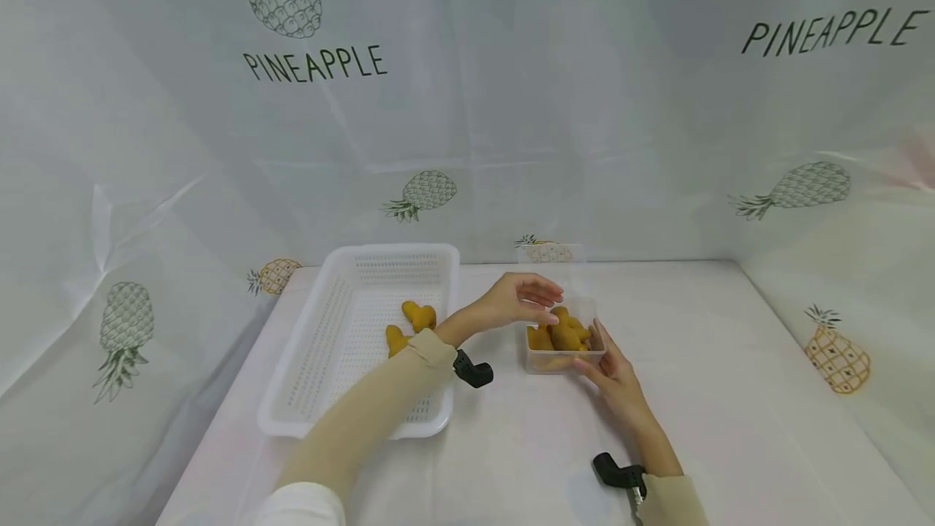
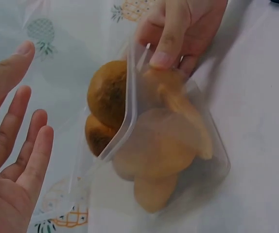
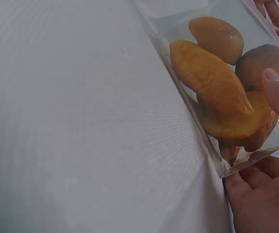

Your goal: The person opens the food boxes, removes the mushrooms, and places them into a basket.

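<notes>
A clear plastic box (image 1: 544, 363) stands on the table with several yellow lobed fruits (image 1: 565, 336) piled inside; one rises above the rim. Its transparent lid (image 1: 552, 268) is up at the back. My right hand (image 1: 618, 384) holds the box by its right side and near corner, thumb against the front wall in the right wrist view. Over the box's left part hovers my left hand (image 1: 517, 299), fingers loosely bent around nothing. The left wrist view shows that left hand (image 2: 13, 155) spread and apart from the fruit (image 2: 108, 92).
Left of the box sits a white perforated plastic basket (image 1: 285, 384). Two yellow fruits (image 1: 419, 316) show in its right half, one partly covered by my left sleeve (image 1: 380, 404). Behind the table hangs a white pineapple-print sheet (image 1: 467, 120).
</notes>
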A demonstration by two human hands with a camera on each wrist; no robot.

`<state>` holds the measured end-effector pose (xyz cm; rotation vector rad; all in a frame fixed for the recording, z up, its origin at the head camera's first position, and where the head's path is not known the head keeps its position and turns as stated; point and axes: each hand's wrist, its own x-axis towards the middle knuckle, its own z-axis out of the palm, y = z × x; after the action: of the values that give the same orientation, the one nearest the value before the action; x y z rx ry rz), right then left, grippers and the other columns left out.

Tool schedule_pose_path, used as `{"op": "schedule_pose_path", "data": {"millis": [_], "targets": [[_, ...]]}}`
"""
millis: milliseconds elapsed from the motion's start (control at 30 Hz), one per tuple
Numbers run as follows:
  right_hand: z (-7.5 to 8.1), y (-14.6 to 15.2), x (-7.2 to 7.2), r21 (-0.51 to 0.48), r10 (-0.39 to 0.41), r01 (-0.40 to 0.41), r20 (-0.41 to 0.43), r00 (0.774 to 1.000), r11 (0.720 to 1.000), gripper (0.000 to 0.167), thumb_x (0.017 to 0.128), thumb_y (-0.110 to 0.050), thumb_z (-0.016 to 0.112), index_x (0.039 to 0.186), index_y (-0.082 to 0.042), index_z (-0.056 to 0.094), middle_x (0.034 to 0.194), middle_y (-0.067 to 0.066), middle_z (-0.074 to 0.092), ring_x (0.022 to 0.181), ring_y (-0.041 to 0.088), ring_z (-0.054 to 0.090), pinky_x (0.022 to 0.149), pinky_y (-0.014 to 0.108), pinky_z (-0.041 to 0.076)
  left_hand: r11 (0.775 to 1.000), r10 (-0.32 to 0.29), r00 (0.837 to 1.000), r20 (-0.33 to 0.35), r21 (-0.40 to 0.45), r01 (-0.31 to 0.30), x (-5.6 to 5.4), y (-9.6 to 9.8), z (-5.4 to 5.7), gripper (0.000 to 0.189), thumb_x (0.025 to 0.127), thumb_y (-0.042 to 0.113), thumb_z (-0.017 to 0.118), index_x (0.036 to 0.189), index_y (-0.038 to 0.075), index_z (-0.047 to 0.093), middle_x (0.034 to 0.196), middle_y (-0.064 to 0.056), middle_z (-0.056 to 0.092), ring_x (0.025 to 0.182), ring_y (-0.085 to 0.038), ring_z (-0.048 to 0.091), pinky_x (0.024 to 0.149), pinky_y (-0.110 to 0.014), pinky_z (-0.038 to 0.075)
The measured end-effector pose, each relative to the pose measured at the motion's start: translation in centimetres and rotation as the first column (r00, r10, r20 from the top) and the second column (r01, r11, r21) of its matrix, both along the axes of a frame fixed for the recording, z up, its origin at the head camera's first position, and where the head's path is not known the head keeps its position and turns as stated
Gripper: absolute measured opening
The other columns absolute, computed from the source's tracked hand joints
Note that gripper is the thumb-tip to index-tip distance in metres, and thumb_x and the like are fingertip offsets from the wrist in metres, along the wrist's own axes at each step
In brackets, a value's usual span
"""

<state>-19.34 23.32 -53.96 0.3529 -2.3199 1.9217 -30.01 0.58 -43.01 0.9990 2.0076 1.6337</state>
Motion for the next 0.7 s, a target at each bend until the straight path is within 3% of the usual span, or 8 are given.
{"op": "schedule_pose_path", "data": {"millis": [200,400,700], "targets": [[0.1,0.0,-0.2,-0.01,0.008,-0.008,-0.006,1.0,1.0,0.08,0.097,-0.004,0.064,0.159,-0.002,0.013,0.159,0.031,0.013,0.145,0.048,0.013,0.1,0.005,0.029,1.0,-0.013,1.0,-0.009,-0.016,0.013,0.3,1.4,-0.7,0.043,0.083,-0.001,0.079,0.123,-0.005,0.064,0.12,-0.012,0.069,0.116,-0.031,0.063,0.096,-0.031,0.053],[0.2,-0.2,0.0,0.002,0.012,-0.012,-0.006,1.0,1.0,0.08,0.098,-0.004,0.064,0.159,-0.001,0.013,0.159,0.033,0.012,0.145,0.05,0.013,0.1,0.005,0.029,0.996,-0.066,0.997,-0.037,-0.061,0.064,0.5,2.0,-1.4,0.043,0.082,-0.002,0.08,0.122,-0.002,0.066,0.121,-0.01,0.069,0.118,-0.03,0.062,0.098,-0.033,0.051],[-0.1,0.0,0.2,-0.003,-0.002,0.002,0.022,1.0,1.0,0.08,0.098,-0.007,0.064,0.16,-0.006,0.014,0.16,0.031,0.013,0.145,0.047,0.015,0.099,0.005,0.032,0.983,-0.122,0.991,-0.048,-0.143,0.114,0.6,2.6,-1.8,0.043,0.082,0.0,0.081,0.123,-0.002,0.066,0.124,-0.012,0.067,0.112,-0.015,0.064,0.096,-0.023,0.05]]}}
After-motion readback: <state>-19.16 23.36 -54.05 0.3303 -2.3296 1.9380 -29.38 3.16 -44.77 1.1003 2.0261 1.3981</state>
